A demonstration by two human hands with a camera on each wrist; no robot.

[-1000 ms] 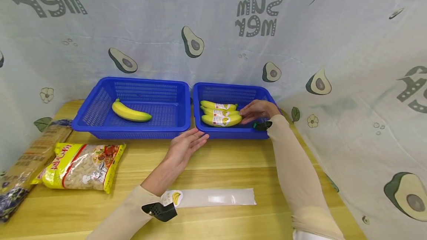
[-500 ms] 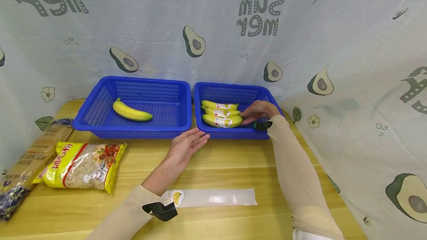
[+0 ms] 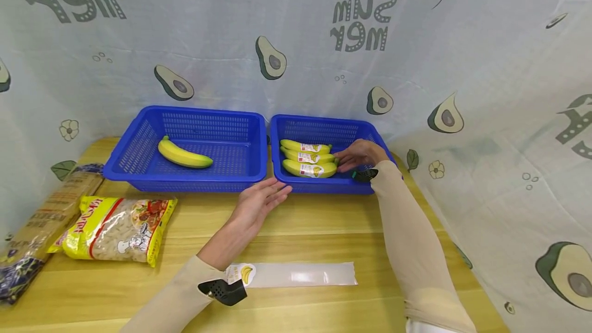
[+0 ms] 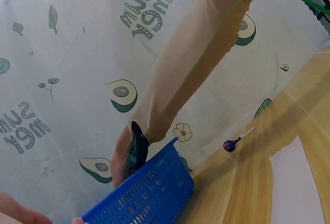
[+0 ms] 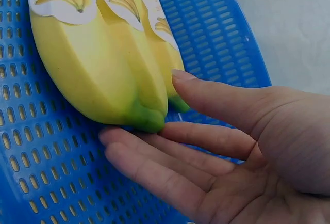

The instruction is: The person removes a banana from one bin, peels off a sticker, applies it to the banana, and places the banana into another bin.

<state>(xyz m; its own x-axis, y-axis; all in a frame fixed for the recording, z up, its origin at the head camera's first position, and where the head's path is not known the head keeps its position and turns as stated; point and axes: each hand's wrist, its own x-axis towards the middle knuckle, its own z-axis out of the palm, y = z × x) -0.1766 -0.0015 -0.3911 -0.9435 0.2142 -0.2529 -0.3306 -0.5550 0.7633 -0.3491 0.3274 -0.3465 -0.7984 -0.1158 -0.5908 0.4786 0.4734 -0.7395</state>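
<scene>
Three bananas, each with a white label, lie side by side in the right blue basket [image 3: 324, 187]; the front banana [image 3: 309, 168] is nearest me. At their right ends is my right hand [image 3: 361, 153], inside the basket. In the right wrist view its thumb [image 5: 211, 92] lies over the stem ends and its fingers stretch loosely beneath them, at the tips. My left hand [image 3: 259, 202] rests with extended fingers against the baskets' front rims, where the two meet. Another banana [image 3: 184, 154], unlabelled, lies in the left blue basket [image 3: 185, 186].
A clear strip with a banana label [image 3: 296, 274] lies on the wooden table [image 3: 324, 230] near my left wrist. At left are a yellow food bag [image 3: 115, 230] and a long brown package [image 3: 46, 220]. A lollipop [image 4: 230, 145] shows in the left wrist view. A printed curtain [image 3: 208, 24] hangs behind.
</scene>
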